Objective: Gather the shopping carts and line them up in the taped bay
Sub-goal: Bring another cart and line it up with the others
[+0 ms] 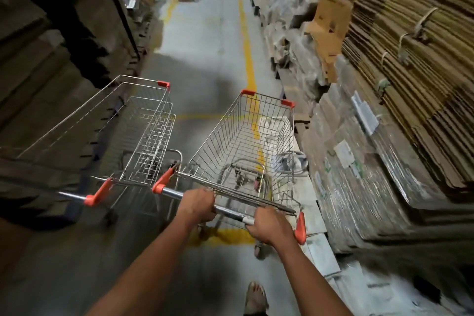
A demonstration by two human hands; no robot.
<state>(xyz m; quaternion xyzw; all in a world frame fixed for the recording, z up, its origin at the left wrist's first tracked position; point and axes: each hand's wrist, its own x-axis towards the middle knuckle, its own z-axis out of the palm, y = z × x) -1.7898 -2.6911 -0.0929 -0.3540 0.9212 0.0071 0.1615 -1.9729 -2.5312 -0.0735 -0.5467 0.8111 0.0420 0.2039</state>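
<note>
Both hands, left [198,204] and right [269,226], curl their fingers around the right cart's [246,141] handle; its long axis points up the aisle, nose angled slightly right, beside the left cart [143,131].

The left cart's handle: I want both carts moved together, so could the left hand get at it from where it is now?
Probably yes. The left hand grips the right cart's handle, and the left cart's handle sits just to its left with nothing between; it would have to let go first.

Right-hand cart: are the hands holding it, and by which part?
Yes. Both hands grip the right cart by its chrome handle bar: left hand near the middle, right hand by the orange end cap.
</note>
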